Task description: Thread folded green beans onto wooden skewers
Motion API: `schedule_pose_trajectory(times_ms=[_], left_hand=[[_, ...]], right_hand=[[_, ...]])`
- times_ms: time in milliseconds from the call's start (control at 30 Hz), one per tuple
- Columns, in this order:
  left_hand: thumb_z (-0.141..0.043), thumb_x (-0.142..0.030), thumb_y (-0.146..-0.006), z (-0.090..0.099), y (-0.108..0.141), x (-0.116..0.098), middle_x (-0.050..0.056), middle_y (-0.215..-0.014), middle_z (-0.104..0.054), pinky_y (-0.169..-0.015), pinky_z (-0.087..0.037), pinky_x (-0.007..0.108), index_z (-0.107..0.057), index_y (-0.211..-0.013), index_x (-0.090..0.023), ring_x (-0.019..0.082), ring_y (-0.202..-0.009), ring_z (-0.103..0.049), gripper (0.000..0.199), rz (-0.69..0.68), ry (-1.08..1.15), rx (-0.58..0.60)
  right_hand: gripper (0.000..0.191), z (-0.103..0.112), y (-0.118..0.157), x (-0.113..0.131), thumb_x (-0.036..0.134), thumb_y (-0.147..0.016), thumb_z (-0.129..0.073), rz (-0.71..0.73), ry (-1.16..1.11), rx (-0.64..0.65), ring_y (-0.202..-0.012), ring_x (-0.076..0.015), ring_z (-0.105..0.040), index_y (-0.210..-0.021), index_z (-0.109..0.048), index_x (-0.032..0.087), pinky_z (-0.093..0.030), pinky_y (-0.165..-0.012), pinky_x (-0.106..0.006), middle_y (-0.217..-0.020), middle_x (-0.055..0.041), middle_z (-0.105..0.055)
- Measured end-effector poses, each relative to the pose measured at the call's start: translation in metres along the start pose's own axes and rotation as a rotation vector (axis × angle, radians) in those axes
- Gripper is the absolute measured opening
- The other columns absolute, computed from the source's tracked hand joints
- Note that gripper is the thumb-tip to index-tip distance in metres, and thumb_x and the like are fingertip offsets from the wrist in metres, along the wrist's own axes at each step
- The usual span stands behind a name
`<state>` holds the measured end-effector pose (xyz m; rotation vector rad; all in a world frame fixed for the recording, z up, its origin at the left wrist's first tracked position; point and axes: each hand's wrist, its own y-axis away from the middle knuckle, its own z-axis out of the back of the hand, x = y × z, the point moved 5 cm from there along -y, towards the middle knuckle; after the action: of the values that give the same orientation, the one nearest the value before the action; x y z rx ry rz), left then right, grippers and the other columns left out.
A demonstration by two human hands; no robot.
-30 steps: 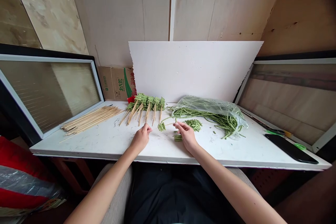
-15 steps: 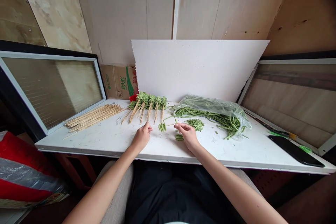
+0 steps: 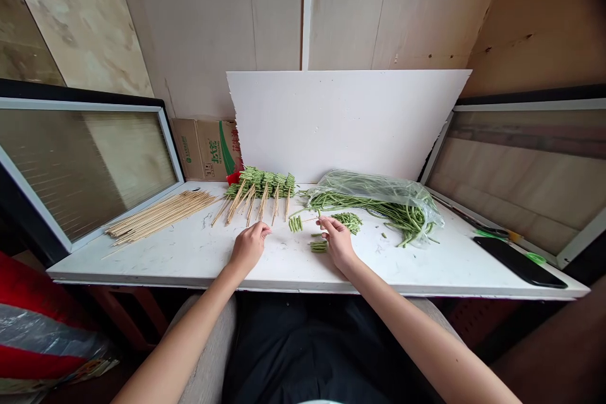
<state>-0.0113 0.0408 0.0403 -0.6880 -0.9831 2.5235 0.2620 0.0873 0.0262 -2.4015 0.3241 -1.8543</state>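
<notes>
- Head view: a thin wooden skewer (image 3: 310, 220) stands out above the white desk (image 3: 279, 271), between the two hands, with short green bean pieces (image 3: 295, 223) threaded side by side on it.
- Its long axis runs left to right, rising slightly toward the right hand (image 3: 320, 221); the threaded pieces sit crosswise to it, nearly upright.
- The right fingers pinch a small bean segment (image 3: 319, 213) at the skewer's right end, the segment poking upward.
- The left hand (image 3: 266, 231) has its fingers curled together left of the threaded pieces; whether they grasp the stick cannot be told.
- Just beside the right hand lie a loose heap of cut beans (image 3: 349, 222), stubby and matte, and a small row of cut pieces (image 3: 319, 246).
- Behind, long limp beans (image 3: 364, 203) spill from a crinkled clear plastic bag (image 3: 374, 180).
- Farther left, loaded skewers (image 3: 265, 182) are stacked, their bare wooden ends fanning toward the person.
- At far left, smooth, straight bare sticks (image 3: 161, 213) lie bundled, slanting across the desk.
</notes>
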Motion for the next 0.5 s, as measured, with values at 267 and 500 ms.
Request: schedule_pose_trajectory(times_ms=[267,500], left_hand=[[-0.049,-0.001,-0.089,0.001,0.002,0.002,0.002,-0.082,-0.076,-0.069,-0.055,0.027,-0.057,-0.087,-0.023,0.02,-0.081,-0.076,0.024,0.093,0.101,-0.054],[-0.047,0.002,-0.086,-0.003,0.004,-0.01,0.001,-0.084,-0.076,-0.069,-0.055,0.027,-0.057,-0.086,-0.023,0.019,-0.081,-0.076,0.027,0.049,0.164,-0.057]], right_hand=[[0.036,-0.005,0.006,0.008,0.056,-0.073,-0.085,-0.004,-0.023,0.032,-0.083,-0.0217,-0.061,-0.082,-0.076,0.023,-0.04,-0.063,-0.031,-0.098,-0.0079,-0.074],[0.037,-0.025,0.023,0.004,0.057,-0.072,-0.087,0.02,0.036,0.114,-0.077,-0.0205,-0.059,-0.076,-0.076,0.021,-0.043,-0.068,-0.032,-0.09,-0.0065,-0.074]])
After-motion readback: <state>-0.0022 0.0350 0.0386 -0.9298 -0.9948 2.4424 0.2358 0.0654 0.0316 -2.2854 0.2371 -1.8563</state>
